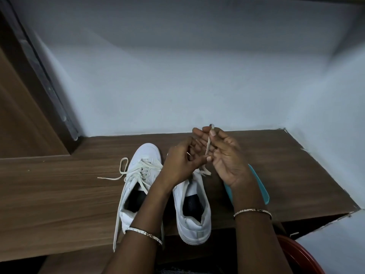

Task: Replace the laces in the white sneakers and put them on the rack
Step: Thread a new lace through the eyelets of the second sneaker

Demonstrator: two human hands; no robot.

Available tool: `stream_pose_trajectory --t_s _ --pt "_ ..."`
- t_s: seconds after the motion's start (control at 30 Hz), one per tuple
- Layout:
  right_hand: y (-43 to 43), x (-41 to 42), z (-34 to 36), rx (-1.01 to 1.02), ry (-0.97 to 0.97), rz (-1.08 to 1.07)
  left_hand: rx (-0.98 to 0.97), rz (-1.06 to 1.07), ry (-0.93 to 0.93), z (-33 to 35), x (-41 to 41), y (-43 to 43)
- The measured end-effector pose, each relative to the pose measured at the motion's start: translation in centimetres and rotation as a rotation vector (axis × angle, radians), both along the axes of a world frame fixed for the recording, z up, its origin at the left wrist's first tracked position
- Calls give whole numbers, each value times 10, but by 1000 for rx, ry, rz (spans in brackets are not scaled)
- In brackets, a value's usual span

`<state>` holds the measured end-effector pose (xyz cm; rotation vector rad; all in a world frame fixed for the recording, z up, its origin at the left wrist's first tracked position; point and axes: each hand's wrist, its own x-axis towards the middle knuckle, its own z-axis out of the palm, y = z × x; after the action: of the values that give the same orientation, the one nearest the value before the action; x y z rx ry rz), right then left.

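Note:
Two white sneakers stand side by side on a wooden table (59, 190), toes pointing away from me. The left sneaker (138, 180) has an off-white lace (126, 171) threaded loosely, with its loop and end trailing off to the left. The right sneaker (194, 210) is partly hidden by my wrists. Above its front, my right hand (227, 161) pinches the upper end of a cream lace (208, 144) between thumb and fingers. My left hand (181, 163) holds the same lace lower down. The lace runs down to the right sneaker's eyelets.
A teal flat plastic object (258, 186) lies on the table under my right forearm. A red round object (300, 256) shows at the lower right. Pale walls enclose the table at the back and right. A wooden door frame (29, 95) stands at the left.

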<state>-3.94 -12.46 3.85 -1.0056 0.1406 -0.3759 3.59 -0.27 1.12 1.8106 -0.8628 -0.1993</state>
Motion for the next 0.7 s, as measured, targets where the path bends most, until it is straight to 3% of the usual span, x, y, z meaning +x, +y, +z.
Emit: stream_pose_trajectory --t_s 0.17,0.3,0.37,0.53,0.7 --pt "-3 0 -1 -28 1 -11 -13 -104 40 3 -2 0" --pt "-11 1 -6 55 -21 -128 -197 -149 415 19 -3 8" --pt "-17 2 -10 119 -30 -219 -232 -175 476 22 1 15" --pt "-32 -8 -19 207 -11 -402 -92 -165 465 10 15 46" --pt "-25 -19 -31 199 33 -452 -76 0 406 7 9 71"
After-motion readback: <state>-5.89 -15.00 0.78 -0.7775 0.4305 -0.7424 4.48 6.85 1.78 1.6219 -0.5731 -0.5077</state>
